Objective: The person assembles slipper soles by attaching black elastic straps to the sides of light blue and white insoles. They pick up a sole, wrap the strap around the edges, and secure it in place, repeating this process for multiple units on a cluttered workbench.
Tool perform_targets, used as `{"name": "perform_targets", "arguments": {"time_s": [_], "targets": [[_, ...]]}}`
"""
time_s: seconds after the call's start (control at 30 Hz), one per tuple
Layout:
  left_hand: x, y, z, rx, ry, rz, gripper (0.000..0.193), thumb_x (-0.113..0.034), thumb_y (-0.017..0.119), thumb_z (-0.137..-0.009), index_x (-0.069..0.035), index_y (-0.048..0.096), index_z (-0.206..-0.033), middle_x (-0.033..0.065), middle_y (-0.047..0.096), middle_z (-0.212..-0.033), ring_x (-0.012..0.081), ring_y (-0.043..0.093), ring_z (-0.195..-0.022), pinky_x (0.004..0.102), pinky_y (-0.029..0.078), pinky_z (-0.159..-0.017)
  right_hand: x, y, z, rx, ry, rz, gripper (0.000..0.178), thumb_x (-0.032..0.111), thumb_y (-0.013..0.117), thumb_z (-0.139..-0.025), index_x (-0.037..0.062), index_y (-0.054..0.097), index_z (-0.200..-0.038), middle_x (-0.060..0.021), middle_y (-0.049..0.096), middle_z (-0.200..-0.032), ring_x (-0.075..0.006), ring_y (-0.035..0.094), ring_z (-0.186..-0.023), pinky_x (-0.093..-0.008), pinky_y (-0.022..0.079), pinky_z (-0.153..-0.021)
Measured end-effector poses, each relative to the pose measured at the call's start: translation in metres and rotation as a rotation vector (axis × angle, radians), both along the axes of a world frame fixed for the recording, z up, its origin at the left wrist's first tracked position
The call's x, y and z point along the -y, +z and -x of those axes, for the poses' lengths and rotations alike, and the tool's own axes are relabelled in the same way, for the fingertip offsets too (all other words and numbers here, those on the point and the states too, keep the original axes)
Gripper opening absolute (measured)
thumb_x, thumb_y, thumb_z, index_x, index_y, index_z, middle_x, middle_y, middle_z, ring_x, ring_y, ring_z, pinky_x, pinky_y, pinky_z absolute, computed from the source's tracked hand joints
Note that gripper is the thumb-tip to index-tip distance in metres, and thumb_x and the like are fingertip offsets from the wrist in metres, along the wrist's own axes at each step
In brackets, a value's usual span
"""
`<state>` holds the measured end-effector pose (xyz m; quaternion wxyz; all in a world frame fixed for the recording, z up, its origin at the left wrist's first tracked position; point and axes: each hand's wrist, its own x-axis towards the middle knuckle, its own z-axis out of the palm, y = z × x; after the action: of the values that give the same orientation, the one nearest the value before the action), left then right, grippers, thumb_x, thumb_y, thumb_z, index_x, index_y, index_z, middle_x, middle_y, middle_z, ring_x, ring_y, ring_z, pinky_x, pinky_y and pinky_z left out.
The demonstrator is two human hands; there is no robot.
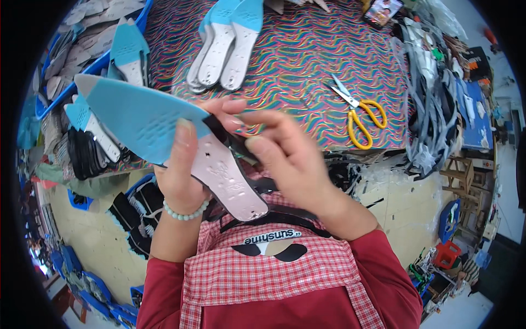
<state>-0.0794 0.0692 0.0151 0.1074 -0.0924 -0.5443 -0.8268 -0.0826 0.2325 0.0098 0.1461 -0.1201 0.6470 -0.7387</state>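
A pointed shoe insole (139,115), blue at the toe and pinkish-white at the heel, lies across my left hand (183,175). My left thumb presses on its top face, and the other fingers are behind it. Black strip (222,131) crosses the insole's far edge near the waist. The thumb and fingers of my right hand (296,164) close on this strip just beside the insole; motion blurs the fingertips a little. More black strip hangs below, partly hidden by the insole and my right hand.
Similar insoles (241,49) lie on the patterned tabletop (307,71). Yellow-handled scissors (359,102) rest open to the right, points away. A blue crate (101,68) of grey pieces stands far left, near more insoles (129,52). Dark and clear strips (427,93) hang over the right edge.
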Motion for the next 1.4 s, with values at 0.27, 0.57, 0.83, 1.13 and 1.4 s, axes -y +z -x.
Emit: {"name": "perform_targets", "arguments": {"time_s": [0.27,0.57,0.83,1.13,1.4], "targets": [[-0.006,0.016,-0.010,0.126,0.048,-0.115,0.043,-0.031,0.047,-0.098,0.006,0.050,-0.119,0.0158,0.060,-0.093,0.0249,0.063,-0.079,0.0404,0.054,-0.073,-0.001,-0.026,-0.016,-0.208,-0.022,0.064,0.010,0.007,0.058,-0.092,-0.0018,0.062,-0.089,-0.0044,0.056,-0.093,-0.0073,0.049,-0.076,-0.0212,0.040,-0.067],[-0.009,0.015,-0.005,0.086,0.084,-0.144,0.040,-0.025,0.050,-0.097,0.009,0.052,-0.117,0.0182,0.060,-0.091,0.0221,0.061,-0.072,0.0341,0.053,-0.060,-0.008,-0.016,-0.003,-0.137,0.037,-0.078,0.008,0.003,0.062,-0.087,-0.0029,0.064,-0.084,-0.0057,0.060,-0.088,-0.0101,0.055,-0.077,-0.0237,0.045,-0.067],[-0.020,0.025,0.013,0.266,0.046,-0.242,0.038,-0.021,0.051,-0.096,0.008,0.049,-0.120,0.0200,0.065,-0.096,0.0220,0.064,-0.077,0.0327,0.054,-0.064,0.000,-0.003,-0.007,-0.070,-0.040,-0.184,0.013,0.011,0.063,-0.088,0.0008,0.056,-0.087,-0.0008,0.055,-0.079,-0.0050,0.050,-0.064,-0.0227,0.043,-0.055],[-0.029,0.006,0.003,0.327,-0.105,-0.061,0.033,-0.011,0.052,-0.094,0.006,0.044,-0.121,0.0133,0.065,-0.101,0.0169,0.063,-0.089,0.0295,0.050,-0.080,-0.024,0.001,0.021,-0.656,-0.141,-0.589,0.018,0.015,0.071,-0.078,0.0014,0.062,-0.085,-0.0102,0.065,-0.089,-0.0227,0.062,-0.080,-0.0322,0.048,-0.069],[-0.027,0.008,0.000,0.339,-0.463,-0.109,0.040,-0.032,0.050,-0.097,0.004,0.051,-0.114,0.0076,0.060,-0.088,0.0184,0.061,-0.082,0.0302,0.048,-0.075,-0.020,0.022,0.049,-0.775,-0.031,-0.216,0.021,0.009,0.063,-0.084,-0.0027,0.064,-0.102,-0.0138,0.062,-0.101,-0.0230,0.057,-0.103,-0.0336,0.047,-0.082]]}}
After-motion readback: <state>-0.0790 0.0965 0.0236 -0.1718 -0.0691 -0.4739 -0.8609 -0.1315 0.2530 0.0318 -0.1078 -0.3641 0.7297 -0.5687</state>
